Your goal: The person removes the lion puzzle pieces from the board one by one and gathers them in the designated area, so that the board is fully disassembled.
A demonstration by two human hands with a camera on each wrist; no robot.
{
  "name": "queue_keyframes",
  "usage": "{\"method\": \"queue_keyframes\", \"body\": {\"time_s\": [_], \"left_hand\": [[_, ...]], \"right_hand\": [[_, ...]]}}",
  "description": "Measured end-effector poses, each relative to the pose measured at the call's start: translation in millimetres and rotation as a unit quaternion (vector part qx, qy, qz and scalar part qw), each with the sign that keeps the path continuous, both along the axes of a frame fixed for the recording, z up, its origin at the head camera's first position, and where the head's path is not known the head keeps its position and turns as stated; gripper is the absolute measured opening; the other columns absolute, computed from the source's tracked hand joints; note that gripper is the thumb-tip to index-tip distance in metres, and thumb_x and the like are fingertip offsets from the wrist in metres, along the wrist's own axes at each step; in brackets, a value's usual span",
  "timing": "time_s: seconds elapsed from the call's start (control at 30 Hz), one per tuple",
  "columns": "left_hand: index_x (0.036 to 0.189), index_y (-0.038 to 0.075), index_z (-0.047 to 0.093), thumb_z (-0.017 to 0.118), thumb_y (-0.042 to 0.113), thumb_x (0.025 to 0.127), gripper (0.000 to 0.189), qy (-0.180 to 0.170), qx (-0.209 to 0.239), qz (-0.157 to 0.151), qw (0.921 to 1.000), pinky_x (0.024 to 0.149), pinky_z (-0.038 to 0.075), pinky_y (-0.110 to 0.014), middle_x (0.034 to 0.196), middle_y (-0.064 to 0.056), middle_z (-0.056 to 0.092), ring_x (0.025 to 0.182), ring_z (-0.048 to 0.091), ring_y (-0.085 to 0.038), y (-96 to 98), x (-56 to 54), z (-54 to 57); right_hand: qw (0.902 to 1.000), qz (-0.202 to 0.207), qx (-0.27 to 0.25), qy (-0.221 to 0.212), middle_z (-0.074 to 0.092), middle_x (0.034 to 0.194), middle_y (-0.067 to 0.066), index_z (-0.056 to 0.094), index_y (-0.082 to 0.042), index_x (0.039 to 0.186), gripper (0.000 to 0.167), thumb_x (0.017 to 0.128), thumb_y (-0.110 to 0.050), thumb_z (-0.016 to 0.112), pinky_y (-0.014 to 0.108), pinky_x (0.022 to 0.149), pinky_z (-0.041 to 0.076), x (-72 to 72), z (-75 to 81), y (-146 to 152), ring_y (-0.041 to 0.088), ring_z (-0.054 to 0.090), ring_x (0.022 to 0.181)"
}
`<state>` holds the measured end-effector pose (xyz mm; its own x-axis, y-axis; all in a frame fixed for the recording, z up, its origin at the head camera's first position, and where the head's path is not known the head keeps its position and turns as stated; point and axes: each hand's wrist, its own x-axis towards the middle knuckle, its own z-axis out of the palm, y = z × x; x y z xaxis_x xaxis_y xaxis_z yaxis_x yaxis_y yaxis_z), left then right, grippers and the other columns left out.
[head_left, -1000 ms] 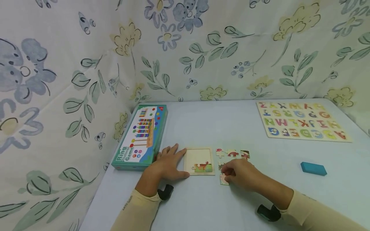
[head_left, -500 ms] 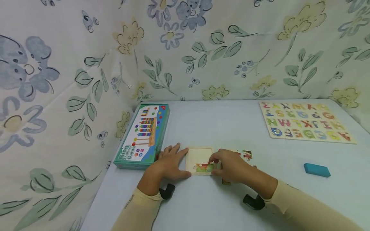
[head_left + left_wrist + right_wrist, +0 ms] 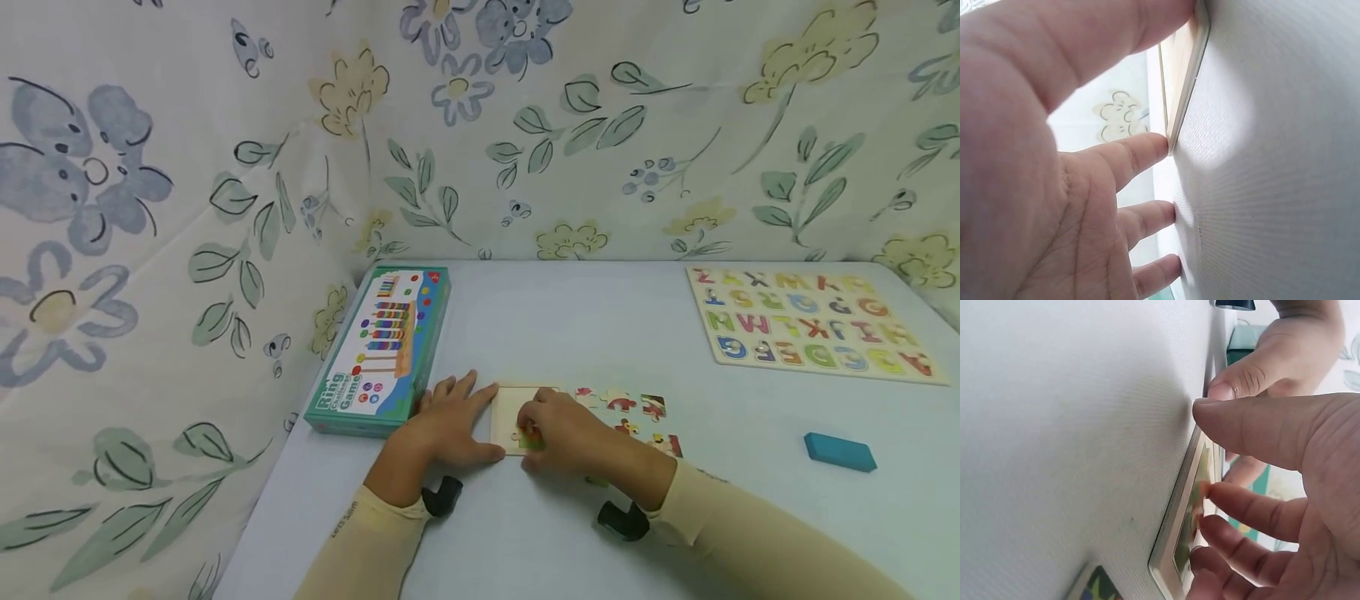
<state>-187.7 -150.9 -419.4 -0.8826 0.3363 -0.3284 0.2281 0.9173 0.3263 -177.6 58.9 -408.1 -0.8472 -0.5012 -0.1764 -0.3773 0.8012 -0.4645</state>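
Note:
A small square wooden puzzle tray (image 3: 509,408) lies on the white table, with colored jigsaw pieces (image 3: 534,443) in its lower part. My left hand (image 3: 448,429) spreads its fingers at the tray's left side. The thumb and a fingertip touch its edge (image 3: 1186,81) in the left wrist view. Over the tray is my right hand (image 3: 566,437), fingertips on the pieces inside, hiding the right part. Its thumb stands apart from the fingers beside the tray rim (image 3: 1169,540) in the right wrist view. Several loose jigsaw pieces (image 3: 621,402) lie to the right, partly hidden by the right forearm.
A green Ring Challenge Game box (image 3: 382,350) lies left of the left hand. At the back right is an alphabet board (image 3: 813,321). A teal block (image 3: 840,451) sits at the right. A floral cloth (image 3: 570,167) hangs behind the table.
My right hand has moved left from the loose pieces, where it pinched one, to the tray, and its fingertips now touch the pieces inside. The left hand stays at the tray's left side.

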Motion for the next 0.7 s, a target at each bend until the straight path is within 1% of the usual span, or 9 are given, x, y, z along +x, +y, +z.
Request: {"method": "queue_keyframes", "body": {"time_s": [0.17, 0.33, 0.5, 0.6, 0.7], "left_hand": [[0.162, 0.032, 0.031, 0.076, 0.058, 0.084, 0.094, -0.001, -0.004, 0.002, 1.0000, 0.122, 0.015, -0.066, 0.172, -0.007, 0.016, 0.155, 0.014, -0.040, 1.2, -0.6, 0.5], [0.162, 0.031, 0.031, 0.075, 0.058, 0.084, 0.093, -0.004, -0.005, 0.001, 1.0000, 0.122, 0.015, -0.066, 0.172, -0.007, 0.016, 0.155, 0.014, -0.040, 2.4, -0.6, 1.3], [0.162, 0.030, 0.032, 0.076, 0.056, 0.084, 0.093, -0.007, 0.000, 0.002, 1.0000, 0.122, 0.015, -0.066, 0.172, -0.008, 0.016, 0.155, 0.014, -0.040, 2.6, 1.0, 3.3], [0.161, 0.030, 0.032, 0.076, 0.056, 0.084, 0.093, -0.007, -0.001, 0.004, 1.0000, 0.122, 0.015, -0.066, 0.172, -0.008, 0.017, 0.155, 0.015, -0.040, 2.7, 1.9, 4.6], [0.161, 0.030, 0.032, 0.076, 0.056, 0.084, 0.092, -0.007, -0.002, 0.005, 1.0000, 0.122, 0.015, -0.066, 0.172, -0.007, 0.016, 0.155, 0.015, -0.040, 2.6, 2.1, 5.2]], "right_hand": [[0.9999, -0.009, -0.010, -0.004, 0.055, 0.101, -0.002, 0.066, -0.018, 0.108, 0.039, 0.079, -0.025, 0.090, 0.035, 0.084, 0.049, 2.5, 0.8, 2, 0.016, 0.049, 0.091], [0.9993, -0.020, -0.030, 0.004, 0.059, 0.099, -0.004, 0.065, -0.019, 0.105, 0.033, 0.081, -0.019, 0.088, 0.035, 0.086, 0.051, 4.5, 1.3, 4, 0.014, 0.051, 0.090], [0.9973, -0.021, -0.069, 0.011, 0.061, 0.088, -0.008, 0.067, -0.019, 0.094, 0.018, 0.088, -0.008, 0.080, 0.032, 0.079, 0.051, 4.8, 0.9, 6, 0.012, 0.053, 0.084], [0.9961, -0.020, -0.085, 0.014, 0.060, 0.082, -0.010, 0.067, -0.021, 0.089, 0.017, 0.090, -0.006, 0.076, 0.030, 0.074, 0.049, 5.5, 4.1, 11, 0.011, 0.054, 0.080], [0.9956, -0.023, -0.091, 0.010, 0.060, 0.080, -0.011, 0.067, -0.023, 0.088, 0.019, 0.090, -0.007, 0.076, 0.029, 0.071, 0.048, 7.1, 12.1, 23, 0.011, 0.054, 0.079]]}}
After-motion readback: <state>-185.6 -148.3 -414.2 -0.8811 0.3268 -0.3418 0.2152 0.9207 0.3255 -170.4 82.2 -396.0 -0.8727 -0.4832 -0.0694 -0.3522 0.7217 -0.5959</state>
